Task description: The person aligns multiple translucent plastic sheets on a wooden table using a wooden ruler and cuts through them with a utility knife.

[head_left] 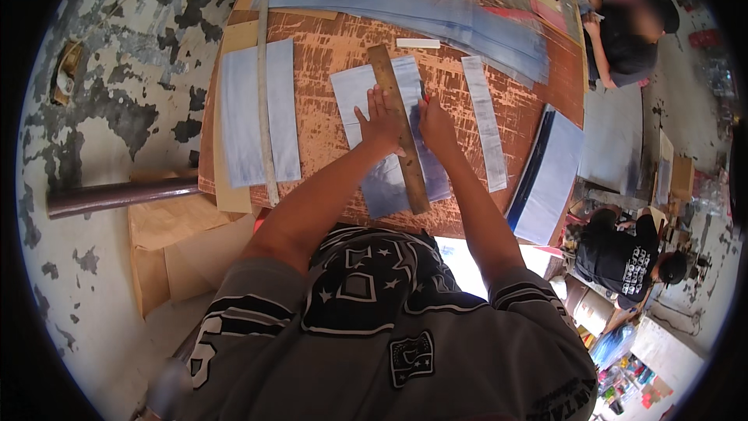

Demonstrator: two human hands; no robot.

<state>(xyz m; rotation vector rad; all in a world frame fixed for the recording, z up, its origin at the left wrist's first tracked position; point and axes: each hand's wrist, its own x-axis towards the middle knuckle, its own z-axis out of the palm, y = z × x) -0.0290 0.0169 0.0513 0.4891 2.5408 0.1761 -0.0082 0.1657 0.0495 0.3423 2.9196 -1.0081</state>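
My left hand (380, 121) lies with fingers spread, pressing on a wooden ruler (414, 179) and the light blue-grey sheet (354, 86) beneath it. The ruler slants across the sheet, whose material I cannot make out. Just right of the ruler, my right hand (438, 123) is closed round a slim cutter knife (425, 97) with a red part. Its tip points away from me, near the ruler's right side; the blade is too small to see. Part of the sheet is hidden by my hands and the ruler.
The scarred brown table (327, 31) also carries a pale sheet (241, 117) under a long strip (266, 109), a narrow grey strip (485, 121), a folded stack (549, 179) and a long blue sheet (436, 19). Two people (627, 39) are at the right.
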